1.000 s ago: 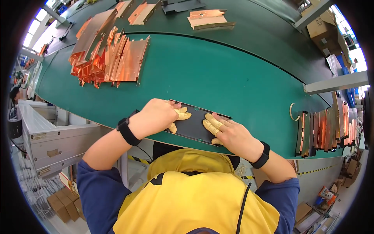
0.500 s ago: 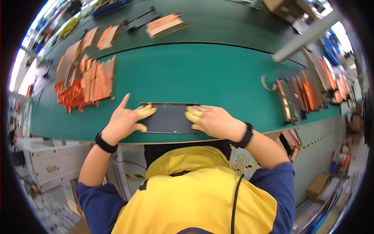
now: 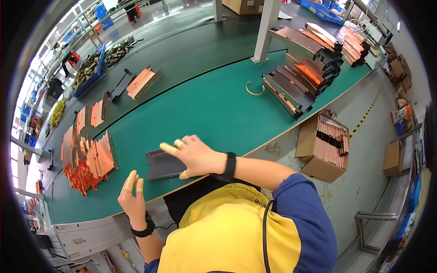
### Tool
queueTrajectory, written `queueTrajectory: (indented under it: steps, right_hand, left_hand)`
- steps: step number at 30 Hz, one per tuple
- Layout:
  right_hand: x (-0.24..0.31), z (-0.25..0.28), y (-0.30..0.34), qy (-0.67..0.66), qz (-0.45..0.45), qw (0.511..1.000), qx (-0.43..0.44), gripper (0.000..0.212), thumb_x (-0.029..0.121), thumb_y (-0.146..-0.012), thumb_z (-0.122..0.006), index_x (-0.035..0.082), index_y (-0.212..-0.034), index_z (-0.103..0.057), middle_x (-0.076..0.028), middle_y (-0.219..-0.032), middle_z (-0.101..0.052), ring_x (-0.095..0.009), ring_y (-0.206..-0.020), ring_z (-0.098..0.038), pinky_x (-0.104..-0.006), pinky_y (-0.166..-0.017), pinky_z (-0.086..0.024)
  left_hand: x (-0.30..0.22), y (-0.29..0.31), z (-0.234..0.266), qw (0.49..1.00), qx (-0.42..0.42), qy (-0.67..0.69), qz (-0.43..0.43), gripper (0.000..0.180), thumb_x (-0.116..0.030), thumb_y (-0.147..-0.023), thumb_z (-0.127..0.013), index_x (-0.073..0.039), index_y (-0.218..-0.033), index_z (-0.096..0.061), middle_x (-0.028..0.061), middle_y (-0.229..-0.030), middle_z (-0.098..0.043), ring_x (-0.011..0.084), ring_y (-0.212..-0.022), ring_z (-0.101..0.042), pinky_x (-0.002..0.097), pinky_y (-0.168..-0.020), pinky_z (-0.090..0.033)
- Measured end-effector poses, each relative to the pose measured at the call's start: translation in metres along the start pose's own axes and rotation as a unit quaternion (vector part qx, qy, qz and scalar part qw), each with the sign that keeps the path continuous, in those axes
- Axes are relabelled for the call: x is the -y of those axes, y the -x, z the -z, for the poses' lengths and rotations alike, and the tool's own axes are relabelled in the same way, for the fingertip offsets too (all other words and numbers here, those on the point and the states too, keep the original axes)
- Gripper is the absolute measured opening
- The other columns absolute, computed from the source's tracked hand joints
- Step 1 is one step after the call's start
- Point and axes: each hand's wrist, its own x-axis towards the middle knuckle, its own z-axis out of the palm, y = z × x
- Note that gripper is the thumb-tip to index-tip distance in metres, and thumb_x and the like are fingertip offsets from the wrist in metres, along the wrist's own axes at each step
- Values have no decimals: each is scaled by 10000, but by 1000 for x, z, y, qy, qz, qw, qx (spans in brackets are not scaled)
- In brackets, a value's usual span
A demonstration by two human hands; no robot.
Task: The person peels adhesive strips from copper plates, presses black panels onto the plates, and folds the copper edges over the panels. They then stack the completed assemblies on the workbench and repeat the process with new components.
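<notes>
A dark grey metal panel with a raised edge (image 3: 157, 166) lies on the green mat (image 3: 214, 113) at the near table edge. My right hand (image 3: 198, 157) reaches over its right end, fingers spread toward the panel's far edge and thumb near the near edge. The hand hides that end of the panel. My left hand (image 3: 132, 202) is raised by the table's front edge, left of the panel and apart from it. Its fingers stretch upward with nothing in them. Yellow finger covers show on both hands.
Copper-coloured plates (image 3: 98, 157) are piled on the left. Stacks of copper and dark panels (image 3: 291, 86) stand at the right, near a pale curled strip (image 3: 255, 89) and a post (image 3: 266, 34). An open carton (image 3: 323, 150) of copper pieces sits below the right edge.
The view has swung to the right. My left hand has come off the panel's left end and risen; my right hand has stayed at its right end, now reaching across it.
</notes>
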Motion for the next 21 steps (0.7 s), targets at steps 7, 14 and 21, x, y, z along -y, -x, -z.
queueTrajectory:
  steps: [7, 14, 21]
  right_hand:
    - [-42, 33, 70, -698, -152, 699, -19, 734, 264, -784, -749, 4, -1378, -406, -58, -906, -634, -80, -667, -574, -206, -555, -443]
    - [-46, 26, 87, -712, -213, 655, -135, 780, 329, -791, -760, 0, -1396, -392, -95, -1078, -613, -123, -850, -609, -241, -725, -488]
    - [-30, 58, 66, 57, -147, 929, -334, 905, 334, -668, -830, 6, -1393, -399, -186, -1241, -507, -308, -1065, -527, -371, -914, -438]
  left_hand:
    - [-53, -28, -40, 840, 75, 521, 128, 710, -59, -810, -716, -48, -1430, -371, 156, -1154, -643, 267, -973, -662, 357, -884, -525]
    - [-80, -81, -85, 617, 242, 696, 276, 547, -46, -802, -708, -41, -1300, -483, 75, -1081, -646, 211, -987, -630, 350, -928, -495]
    - [-125, -112, -121, 630, 177, 695, 298, 351, -99, -895, -637, -56, -1230, -543, 58, -1097, -657, 181, -982, -638, 366, -876, -508]
